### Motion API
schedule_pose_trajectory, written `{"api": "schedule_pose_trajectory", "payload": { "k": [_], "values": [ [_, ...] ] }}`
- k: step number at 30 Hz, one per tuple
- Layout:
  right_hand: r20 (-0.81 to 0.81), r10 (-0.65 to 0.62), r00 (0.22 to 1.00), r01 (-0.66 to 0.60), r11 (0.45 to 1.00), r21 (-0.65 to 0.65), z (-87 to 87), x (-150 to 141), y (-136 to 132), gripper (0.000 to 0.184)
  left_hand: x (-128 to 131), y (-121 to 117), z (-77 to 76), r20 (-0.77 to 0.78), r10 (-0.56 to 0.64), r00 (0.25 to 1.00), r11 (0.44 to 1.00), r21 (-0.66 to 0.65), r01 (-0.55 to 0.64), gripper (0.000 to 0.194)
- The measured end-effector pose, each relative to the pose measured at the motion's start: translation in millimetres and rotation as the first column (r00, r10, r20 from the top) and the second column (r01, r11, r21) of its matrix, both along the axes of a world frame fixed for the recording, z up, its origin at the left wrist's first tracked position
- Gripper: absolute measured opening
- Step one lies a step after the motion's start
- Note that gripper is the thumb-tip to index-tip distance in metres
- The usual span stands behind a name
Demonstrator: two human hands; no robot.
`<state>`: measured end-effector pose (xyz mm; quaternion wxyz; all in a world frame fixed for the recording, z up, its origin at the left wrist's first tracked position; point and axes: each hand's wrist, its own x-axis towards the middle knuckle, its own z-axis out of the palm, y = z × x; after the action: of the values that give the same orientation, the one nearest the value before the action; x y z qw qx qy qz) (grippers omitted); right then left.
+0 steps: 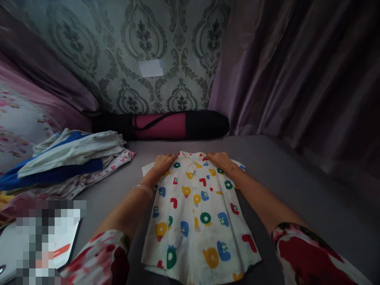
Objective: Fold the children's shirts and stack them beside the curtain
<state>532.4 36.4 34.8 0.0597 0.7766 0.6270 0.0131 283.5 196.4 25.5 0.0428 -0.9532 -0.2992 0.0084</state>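
Observation:
A small white short-sleeved shirt (190, 213), printed with red, yellow, green and blue shapes, lies spread front side up in front of me, its collar away from me. At the shoulder left of the collar, my left hand (165, 163) grips the cloth with fingers bent. My right hand (220, 161) does the same at the other shoulder. Both sleeves are partly covered by my hands and forearms. Buttons run down the middle of the shirt, and its hem points towards me.
A grey bed sheet (285, 198) lies under the shirt. To the left is a pile of clothes (71, 158), with a partly blurred flat device (65, 233) nearer me. A pink and black bag (163, 126) lies along the patterned wall, and curtains (267, 67) hang at both sides.

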Motion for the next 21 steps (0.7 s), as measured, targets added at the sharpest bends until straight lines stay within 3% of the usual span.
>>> {"api": "schedule_pose_trajectory", "payload": {
  "k": [4, 9, 13, 18, 21],
  "values": [
    [-0.111, -0.104, 0.988, 0.11, 0.992, 0.057, -2.7, -3.4, 1.6, 0.035, 0.1, 2.5, 1.4, 0.059, 0.16, 0.985, 0.981, -0.119, -0.152, 0.036],
    [-0.259, -0.132, 0.957, 0.162, 0.982, 0.096, 0.9, -7.4, 11.9, 0.031, -15.6, 19.1, 11.7, 0.013, 0.343, 0.939, 0.908, -0.259, -0.328, 0.045],
    [-0.287, -0.183, 0.94, 0.228, 0.965, 0.129, -6.0, -11.5, 20.3, 0.033, -36.4, 35.6, 14.2, -0.023, 0.343, 0.939, 0.9, -0.277, -0.336, 0.051],
    [-0.26, -0.24, 0.935, 0.295, 0.934, 0.202, -21.0, -17.8, 19.4, 0.034, -62.5, 51.1, 8.1, -0.011, 0.202, 0.979, 0.917, -0.349, -0.193, 0.053],
    [-0.233, -0.239, 0.943, 0.292, 0.928, 0.232, -26.7, -20.8, 17.1, 0.035, -72.5, 53.4, 3.1, 0.049, 0.183, 0.982, 0.941, -0.297, -0.161, 0.054]
  ]
}}
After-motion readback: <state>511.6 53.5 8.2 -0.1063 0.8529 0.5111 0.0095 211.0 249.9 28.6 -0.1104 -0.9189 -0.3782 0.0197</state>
